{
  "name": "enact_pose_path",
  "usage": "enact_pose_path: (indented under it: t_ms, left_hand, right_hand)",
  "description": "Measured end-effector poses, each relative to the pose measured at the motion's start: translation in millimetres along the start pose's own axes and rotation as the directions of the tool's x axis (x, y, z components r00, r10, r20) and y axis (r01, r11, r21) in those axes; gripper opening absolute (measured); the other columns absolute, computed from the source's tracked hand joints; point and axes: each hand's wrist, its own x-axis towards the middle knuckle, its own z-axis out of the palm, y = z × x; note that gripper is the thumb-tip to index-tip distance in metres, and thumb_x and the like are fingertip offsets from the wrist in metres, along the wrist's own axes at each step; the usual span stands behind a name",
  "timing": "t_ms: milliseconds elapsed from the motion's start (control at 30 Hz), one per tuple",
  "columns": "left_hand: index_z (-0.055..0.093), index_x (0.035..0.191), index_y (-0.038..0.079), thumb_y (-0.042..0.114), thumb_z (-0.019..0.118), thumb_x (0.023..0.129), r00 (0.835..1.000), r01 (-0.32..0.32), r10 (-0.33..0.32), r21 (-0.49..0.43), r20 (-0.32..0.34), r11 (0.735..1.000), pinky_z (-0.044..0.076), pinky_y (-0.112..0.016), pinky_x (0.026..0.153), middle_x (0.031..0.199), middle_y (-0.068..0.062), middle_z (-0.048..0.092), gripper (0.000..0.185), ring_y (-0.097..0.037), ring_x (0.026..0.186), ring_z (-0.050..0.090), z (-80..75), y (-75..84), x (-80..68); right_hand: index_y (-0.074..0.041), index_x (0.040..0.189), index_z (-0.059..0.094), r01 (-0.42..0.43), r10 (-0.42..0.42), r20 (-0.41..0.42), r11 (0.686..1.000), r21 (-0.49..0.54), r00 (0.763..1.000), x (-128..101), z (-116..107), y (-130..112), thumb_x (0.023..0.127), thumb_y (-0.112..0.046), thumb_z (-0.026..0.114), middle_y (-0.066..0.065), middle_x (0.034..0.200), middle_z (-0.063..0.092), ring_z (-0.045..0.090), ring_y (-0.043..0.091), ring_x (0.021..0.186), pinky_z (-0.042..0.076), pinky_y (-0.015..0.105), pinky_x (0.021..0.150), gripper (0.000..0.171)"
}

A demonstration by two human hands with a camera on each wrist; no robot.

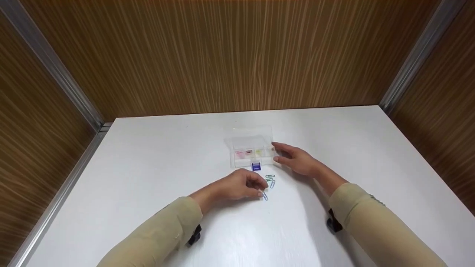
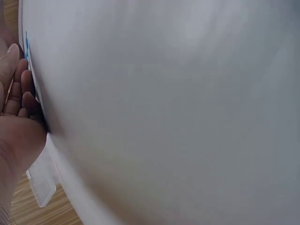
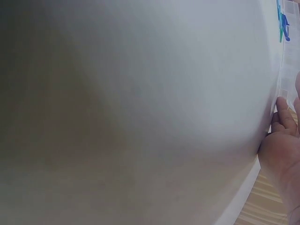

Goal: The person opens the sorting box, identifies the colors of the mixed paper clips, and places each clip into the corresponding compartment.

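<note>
A clear plastic box (image 1: 243, 163) with its lid (image 1: 252, 133) raised stands mid-table. Pink, dark and yellow-green small items show in its compartments, and a blue latch (image 1: 256, 166) is on its front. My right hand (image 1: 298, 160) touches the box's right end, fingers fairly straight, thumb near the front corner. Just in front of the box, my left hand (image 1: 237, 184) has its thumb and forefinger slightly apart at a blue paper clip (image 1: 265, 196). Another blue paper clip (image 1: 272, 184) and green paper clips (image 1: 270, 176) lie beside the left fingertips. The box's right edge is partly hidden.
The white table (image 1: 148, 167) carries the box and clips. A wood-patterned panel (image 1: 237, 55) rises along its back edge, with similar panels left and right joined by metal posts (image 1: 412, 55). Dark wrist devices (image 1: 334, 221) sit under both sleeves.
</note>
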Motion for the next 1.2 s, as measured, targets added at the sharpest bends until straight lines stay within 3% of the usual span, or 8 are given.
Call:
enact_pose_path:
  t_ms: [167, 567, 800, 1200]
  left_hand:
    - [0.079, 0.121, 0.009, 0.008, 0.081, 0.094, 1.0, -0.002, 0.002, 0.011, 0.002, 1.0, 0.051, -0.027, 0.094, 0.113, 0.001, 0.077, 0.027, -0.008, 0.1, 0.065, 1.0, 0.1, -0.1]
    - [0.081, 0.121, 0.013, 0.01, 0.082, 0.094, 1.0, -0.005, 0.006, 0.147, -0.004, 0.989, 0.049, -0.025, 0.097, 0.115, 0.005, 0.074, 0.027, -0.007, 0.106, 0.061, 2.3, 5.1, 0.9]
    - [0.082, 0.119, 0.011, 0.008, 0.081, 0.094, 1.0, -0.022, 0.023, 0.163, -0.008, 0.986, 0.047, -0.027, 0.096, 0.111, 0.002, 0.073, 0.025, -0.009, 0.103, 0.061, 2.9, 7.4, -2.5]
    - [0.084, 0.109, 0.014, 0.012, 0.082, 0.094, 1.0, -0.029, 0.031, 0.215, -0.004, 0.976, 0.047, -0.025, 0.092, 0.104, 0.008, 0.071, 0.015, -0.007, 0.098, 0.058, 2.8, 6.0, -1.4]
  right_hand:
    - [-0.025, 0.166, 0.039, 0.01, -0.01, 0.001, 1.0, -0.005, 1.0, 0.5, -1.0, -0.2, 0.108, -0.041, 0.063, 0.009, 0.171, 0.033, 0.023, 0.034, 0.159, 0.014, 0.055, 0.127, 0.065]
    - [-0.031, 0.166, 0.037, -0.029, 0.029, 0.007, 1.0, -0.004, 1.0, -0.4, -3.3, -3.6, 0.107, -0.044, 0.062, 0.003, 0.173, 0.031, 0.02, 0.031, 0.16, 0.013, 0.055, 0.127, 0.066]
    - [-0.023, 0.166, 0.039, 0.014, -0.014, 0.006, 1.0, 0.022, 1.0, -0.8, -0.3, -2.8, 0.107, -0.039, 0.063, 0.009, 0.171, 0.033, 0.022, 0.032, 0.16, 0.013, 0.054, 0.128, 0.065]
    - [-0.024, 0.166, 0.039, 0.023, -0.023, 0.001, 1.0, 0.007, 1.0, -1.3, -0.4, -2.3, 0.107, -0.04, 0.064, 0.009, 0.171, 0.034, 0.024, 0.032, 0.159, 0.014, 0.053, 0.128, 0.065]
